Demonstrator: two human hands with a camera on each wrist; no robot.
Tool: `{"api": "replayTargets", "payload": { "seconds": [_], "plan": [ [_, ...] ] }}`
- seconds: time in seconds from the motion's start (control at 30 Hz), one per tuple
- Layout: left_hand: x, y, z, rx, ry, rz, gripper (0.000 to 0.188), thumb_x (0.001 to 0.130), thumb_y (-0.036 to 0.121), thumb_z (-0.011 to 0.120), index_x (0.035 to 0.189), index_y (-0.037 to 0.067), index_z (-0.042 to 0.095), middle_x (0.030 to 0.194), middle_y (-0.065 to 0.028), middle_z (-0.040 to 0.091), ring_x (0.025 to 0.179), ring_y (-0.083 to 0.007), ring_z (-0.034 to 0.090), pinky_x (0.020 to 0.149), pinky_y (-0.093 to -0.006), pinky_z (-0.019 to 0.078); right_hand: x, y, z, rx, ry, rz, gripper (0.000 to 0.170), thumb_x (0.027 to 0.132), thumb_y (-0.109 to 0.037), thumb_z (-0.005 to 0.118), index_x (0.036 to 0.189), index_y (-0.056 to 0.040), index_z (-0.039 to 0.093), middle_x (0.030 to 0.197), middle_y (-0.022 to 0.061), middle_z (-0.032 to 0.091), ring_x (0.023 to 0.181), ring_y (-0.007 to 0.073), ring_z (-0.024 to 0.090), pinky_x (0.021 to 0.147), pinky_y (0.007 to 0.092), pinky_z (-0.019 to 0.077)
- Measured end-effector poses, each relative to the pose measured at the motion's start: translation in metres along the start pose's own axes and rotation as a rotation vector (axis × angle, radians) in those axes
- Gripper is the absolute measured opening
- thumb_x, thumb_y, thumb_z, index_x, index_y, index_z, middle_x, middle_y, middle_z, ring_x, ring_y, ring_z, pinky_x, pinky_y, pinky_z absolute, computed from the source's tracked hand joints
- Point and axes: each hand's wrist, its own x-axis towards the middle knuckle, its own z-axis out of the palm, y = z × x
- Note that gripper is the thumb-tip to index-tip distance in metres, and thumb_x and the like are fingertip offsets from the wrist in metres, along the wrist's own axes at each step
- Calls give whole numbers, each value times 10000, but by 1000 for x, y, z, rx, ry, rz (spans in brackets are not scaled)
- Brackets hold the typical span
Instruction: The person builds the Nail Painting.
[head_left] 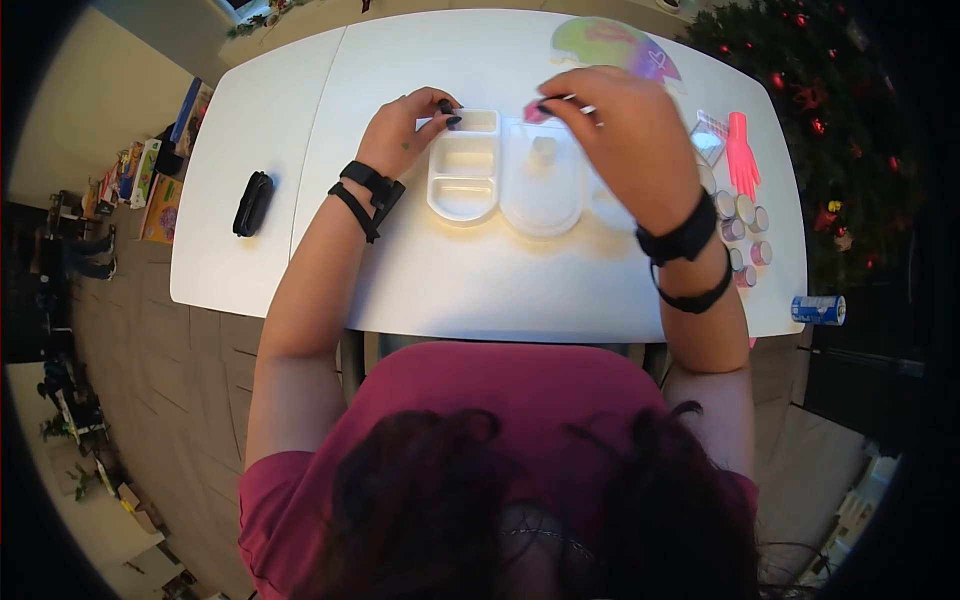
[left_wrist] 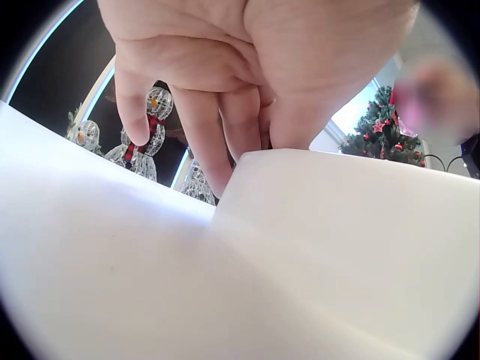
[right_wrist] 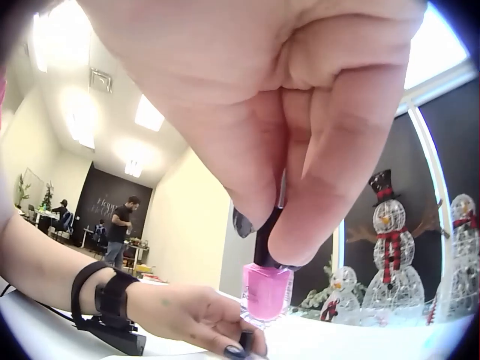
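My right hand (head_left: 625,130) is raised over the back of the table and pinches a nail polish bottle by its black cap (right_wrist: 264,244). The bottle's pink glass (right_wrist: 268,291) hangs down below the fingertips. My left hand (head_left: 405,130) reaches to the back left corner of a white tray (head_left: 463,214) with three compartments. Between its thumb and finger it pinches a small black cap (right_wrist: 246,341); whatever is under that cap is mostly hidden. Beside the tray lies a frosted, see-through lid (head_left: 542,205) with a small whitish block (head_left: 542,152) on it.
At the right stand several small round jars (head_left: 745,210), a pink glove (head_left: 740,160) and a clear case (head_left: 708,138). A colourful rounded sheet (head_left: 610,45) lies at the back. A black case (head_left: 253,204) is on the left, a blue can (head_left: 818,310) at the right edge.
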Motion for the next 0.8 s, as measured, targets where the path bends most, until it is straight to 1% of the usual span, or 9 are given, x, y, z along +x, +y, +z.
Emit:
{"api": "replayTargets", "payload": {
  "seconds": [0.1,0.13,0.2,0.33,0.47,0.6,0.67,0.77,0.8],
  "plan": [
    [2,-3,1,-30,8,40,259,976,114,779,1230,97,730,1123,-77,816,1078,-283,776,973,-382,560,16,-9,48,82,-97,31,85,920,-46,680,935,-9,754,916,194,746,911,397,715,818,491,576],
    [2,-2,0,-28,7,44,259,976,114,779,1230,97,730,1123,-77,816,1078,-283,776,973,-382,560,22,-3,65,46,-122,37,119,942,-102,718,983,-8,779,922,191,758,883,381,724,805,456,576],
    [0,1,-3,2,-41,20,339,975,51,767,1308,39,707,1215,-94,798,1168,-251,749,1032,-366,572,32,10,96,3,-194,114,122,938,-105,723,981,-8,784,917,195,758,879,381,728,803,456,581],
    [-4,2,-1,-24,-13,42,346,961,82,797,1300,36,742,1183,-99,807,1122,-241,755,1006,-369,583,41,13,118,-8,-355,240,124,928,-107,736,973,-9,796,906,200,765,869,379,738,803,456,595],
    [-5,8,-1,25,11,15,378,935,115,837,1293,29,750,1114,-115,818,1036,-231,771,964,-363,595,45,6,134,-28,-378,238,116,923,-103,738,957,-7,794,906,208,765,872,378,740,813,448,600],
    [-5,5,2,-6,14,-20,386,932,103,840,1299,30,747,1118,-132,814,1042,-236,772,960,-364,596,47,-3,142,-14,-396,267,108,882,-87,771,952,-8,797,940,258,767,920,401,771,833,453,641],
    [-6,2,5,-39,56,-52,382,922,150,839,1294,101,765,1151,-127,809,1077,-302,772,934,-388,599,48,-7,146,-7,-386,279,118,880,-95,777,960,-10,798,952,262,768,920,402,771,832,448,641],
    [-8,-3,8,-194,69,-23,417,917,107,835,1325,88,748,1192,-118,808,1122,-285,775,976,-383,599,36,-1,132,10,-351,310,173,879,-102,782,1022,-6,790,996,259,773,966,404,764,870,456,628],
    [-7,-6,8,-213,49,-12,452,914,81,832,1355,74,731,1225,-108,805,1164,-269,768,1001,-382,597,30,1,120,43,-260,258,211,875,-110,792,1058,-6,784,1010,245,777,996,399,758,893,460,617]
  ]
}}
